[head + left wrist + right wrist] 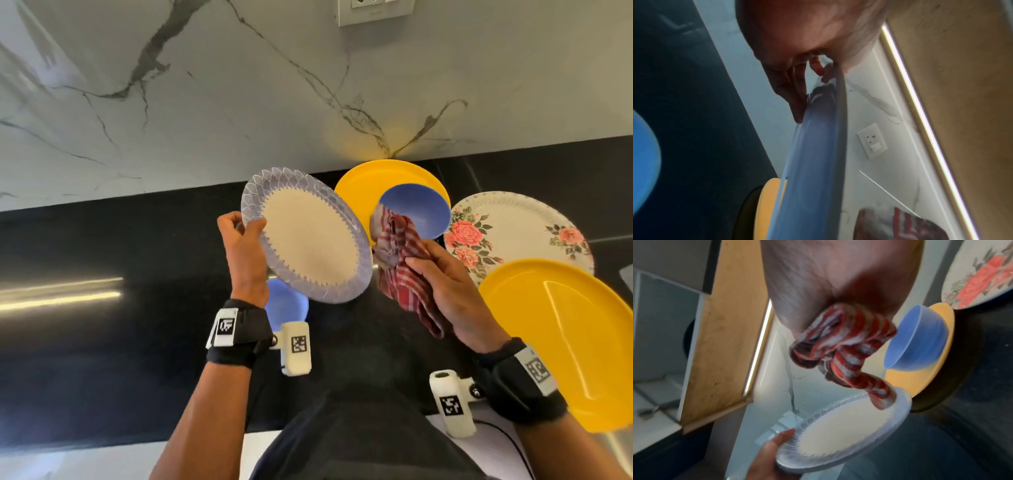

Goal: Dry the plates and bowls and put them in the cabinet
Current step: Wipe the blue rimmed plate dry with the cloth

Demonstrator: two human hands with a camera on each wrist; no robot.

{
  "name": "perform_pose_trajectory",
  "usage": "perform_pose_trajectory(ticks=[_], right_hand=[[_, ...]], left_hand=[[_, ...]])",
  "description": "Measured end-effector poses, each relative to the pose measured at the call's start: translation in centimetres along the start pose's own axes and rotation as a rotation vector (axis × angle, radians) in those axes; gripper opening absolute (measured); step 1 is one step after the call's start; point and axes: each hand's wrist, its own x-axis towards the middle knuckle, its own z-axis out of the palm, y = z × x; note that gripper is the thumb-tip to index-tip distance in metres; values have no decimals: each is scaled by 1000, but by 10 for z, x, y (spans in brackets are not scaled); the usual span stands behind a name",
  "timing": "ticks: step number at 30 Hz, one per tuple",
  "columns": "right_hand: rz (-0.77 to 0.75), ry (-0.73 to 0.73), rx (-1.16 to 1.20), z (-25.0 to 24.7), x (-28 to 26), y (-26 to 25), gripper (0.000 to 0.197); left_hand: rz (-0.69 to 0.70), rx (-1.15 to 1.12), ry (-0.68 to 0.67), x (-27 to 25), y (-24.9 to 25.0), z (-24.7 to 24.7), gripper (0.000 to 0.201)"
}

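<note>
My left hand (244, 230) grips the left rim of a clear glass plate (308, 236) with a cream centre, held tilted above the black counter (137, 260); the same plate (840, 431) shows in the right wrist view and edge-on as plate (818, 154) in the left wrist view. My right hand (442, 284) clutches a bunched red checked cloth (397, 253), cloth (838, 347), at the plate's right rim. A blue bowl (419, 212) sits on a yellow plate (370, 178) behind. A floral plate (513, 229) and a second yellow plate (565, 329) lie to the right. Another blue bowl (284, 305) sits below the glass plate.
A marble backsplash (205, 102) rises behind the counter, with a wall socket (373, 10) at the top. A wooden cabinet underside (725, 337) with a light strip hangs above. A bright reflection streaks the counter at the left (61, 294).
</note>
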Motion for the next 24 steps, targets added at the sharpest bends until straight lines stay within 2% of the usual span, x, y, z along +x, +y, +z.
perform_pose_trajectory(ticks=[4, 10, 13, 16, 19, 24], right_hand=[[-144, -79, -27, 14, -12, -3, 33], [-225, -101, -26, 43, -29, 6, 38], [-249, -145, -105, 51, -33, 6, 39], [-276, -253, -201, 60, -36, 4, 49], [-367, -354, -356, 74, -37, 10, 56], [-382, -386, -496, 93, -33, 33, 57]], left_hand=[[46, 2, -43, -40, 3, -6, 13], [-28, -79, -98, -72, -10, 0, 13], [-79, -89, -130, -79, -15, 1, 31], [-124, -153, -232, -84, -16, 0, 47], [-185, -200, -295, -88, -16, 3, 59], [-286, -202, -345, -95, -17, 9, 91]])
